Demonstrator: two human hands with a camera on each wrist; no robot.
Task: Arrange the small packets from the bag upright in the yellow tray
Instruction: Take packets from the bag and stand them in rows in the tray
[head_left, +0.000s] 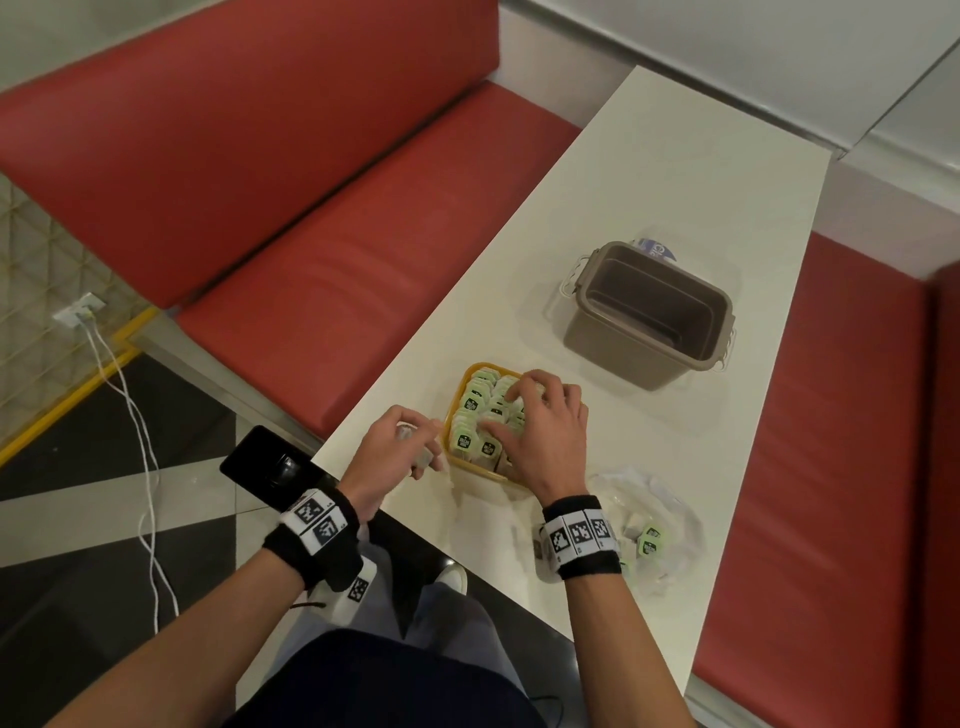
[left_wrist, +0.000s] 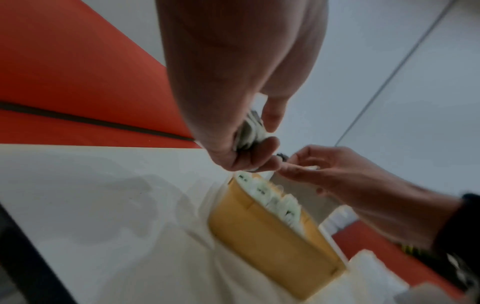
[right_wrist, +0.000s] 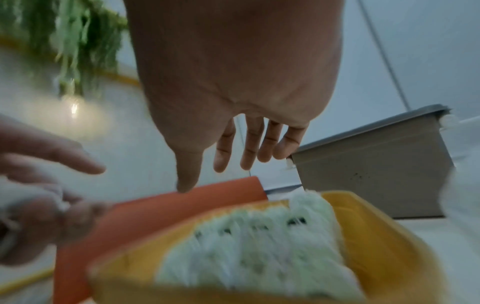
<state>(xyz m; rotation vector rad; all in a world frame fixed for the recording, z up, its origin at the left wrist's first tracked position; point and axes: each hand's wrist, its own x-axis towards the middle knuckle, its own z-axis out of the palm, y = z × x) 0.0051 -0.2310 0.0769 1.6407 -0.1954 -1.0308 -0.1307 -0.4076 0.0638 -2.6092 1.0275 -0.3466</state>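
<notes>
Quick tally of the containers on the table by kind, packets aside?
Yellow tray: 1
Grey-brown bin: 1
Clear plastic bag: 1
Total: 3

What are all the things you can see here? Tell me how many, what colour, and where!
yellow tray: one, yellow, on the table's near part, packed with packets.
packets in the tray: many, pale green and white, standing in rows.
plastic bag: one, clear, on the table right of the tray, a few green packets left inside.
brown bin: one, grey-brown, farther along the table, looks empty.
table: one, white.
benches: red, on both sides of the table.
cable: white, running across the floor on the left.
left hand: grips some packets beside the tray.
right hand: fingers spread, resting on the packets in the tray.
</notes>
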